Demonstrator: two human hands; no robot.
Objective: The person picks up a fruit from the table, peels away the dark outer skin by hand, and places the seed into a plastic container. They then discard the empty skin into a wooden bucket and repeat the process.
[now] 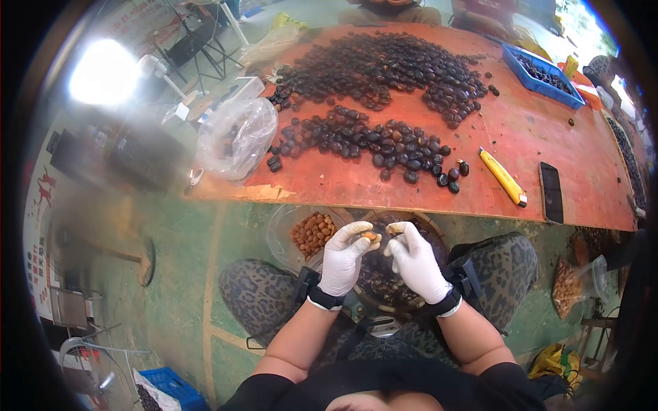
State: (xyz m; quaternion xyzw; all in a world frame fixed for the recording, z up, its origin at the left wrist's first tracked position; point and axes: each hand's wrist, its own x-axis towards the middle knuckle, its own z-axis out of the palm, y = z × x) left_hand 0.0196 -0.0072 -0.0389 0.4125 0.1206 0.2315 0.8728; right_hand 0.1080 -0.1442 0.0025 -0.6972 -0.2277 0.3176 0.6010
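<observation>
My left hand (343, 259), in a white glove, pinches an orange-brown nut (371, 235) between thumb and fingertips. My right hand (417, 260), gloved too, is just beside it with thumb and fingers closed together; what they hold, if anything, is too small to make out. Under both hands stands a round basket (434, 240) with dark shell scraps (391, 277) in it. To its left, a clear bag-lined container (275, 229) holds brown peeled nuts (314, 235).
Dark nuts (384, 65) lie heaped on the red table (452, 198). A yellow utility knife (502, 177) and a phone (551, 193) lie near its front edge. A plastic bag (240, 137) sits left, a blue tray (541, 75) far right. Other people sit across the table.
</observation>
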